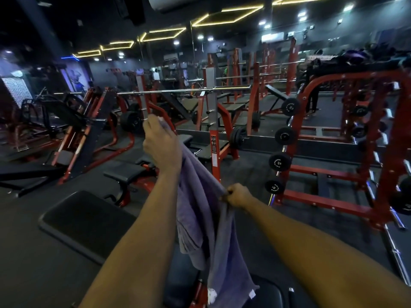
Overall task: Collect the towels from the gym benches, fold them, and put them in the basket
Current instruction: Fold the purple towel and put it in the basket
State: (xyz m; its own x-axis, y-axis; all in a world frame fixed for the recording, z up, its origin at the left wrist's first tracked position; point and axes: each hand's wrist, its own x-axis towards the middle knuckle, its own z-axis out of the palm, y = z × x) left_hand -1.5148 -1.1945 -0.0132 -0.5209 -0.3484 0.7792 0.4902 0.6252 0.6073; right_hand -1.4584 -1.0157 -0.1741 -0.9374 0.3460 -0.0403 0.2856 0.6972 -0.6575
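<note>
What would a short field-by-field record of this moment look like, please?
setting: gym floor, dumbbell rack to the right
towel: purple, held up, hanging loose, not yet folded
left hand: raised, grips the towel's upper end
right hand: lower, pinches the towel's edge
bench pad: black, below and left of the towel
basket: not in view

No writing can be read. The black dumbbells on the rack carry white lettering on their round ends, too blurred to make out, and the sticker on the red bench post is too small.
</note>
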